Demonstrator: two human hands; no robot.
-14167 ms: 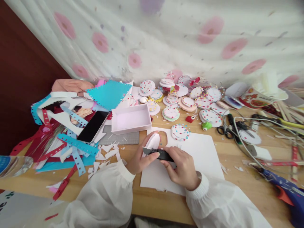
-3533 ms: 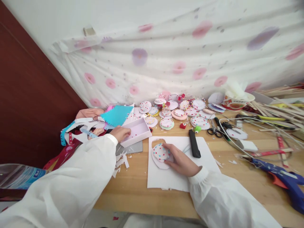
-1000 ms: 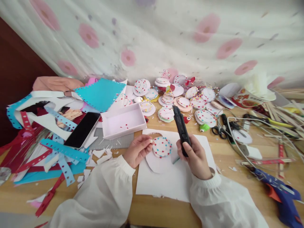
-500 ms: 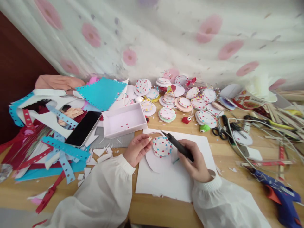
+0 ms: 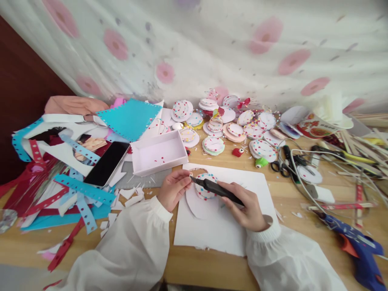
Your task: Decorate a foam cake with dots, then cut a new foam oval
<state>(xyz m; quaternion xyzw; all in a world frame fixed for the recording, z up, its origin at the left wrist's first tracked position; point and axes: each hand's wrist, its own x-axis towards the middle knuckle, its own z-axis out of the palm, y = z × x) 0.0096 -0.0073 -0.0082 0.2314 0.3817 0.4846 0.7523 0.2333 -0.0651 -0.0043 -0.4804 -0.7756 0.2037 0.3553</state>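
Working the narrow tip of the long black craft knife (image 5: 222,190) this close to bare fingertips calls for small, slow movements, so guide it from the wrist and let the forearm rest quiet. Your best line is to angle the tip past your left thumb and forefinger, never straight into them, and to press lightly. Steady your left wrist on the tabletop if you can. Mind the handle too: it crosses above the small white paper disc dotted with red and blue (image 5: 206,195), and a dip could nudge those dots. That disc sits on a larger plain white paper disc (image 5: 195,208), both on the white rectangular paper sheet (image 5: 212,236).

Your right hand (image 5: 248,208) wraps the knife's rear half, fingers closed firmly round it, palm inward, the tool pointing left. Your left hand (image 5: 175,189) is raised beside the discs, thumb and forefinger drawn together near the tip; whether they meet fully, or grip some tiny piece, cannot be told. Both forearms reach inward from the near edge.
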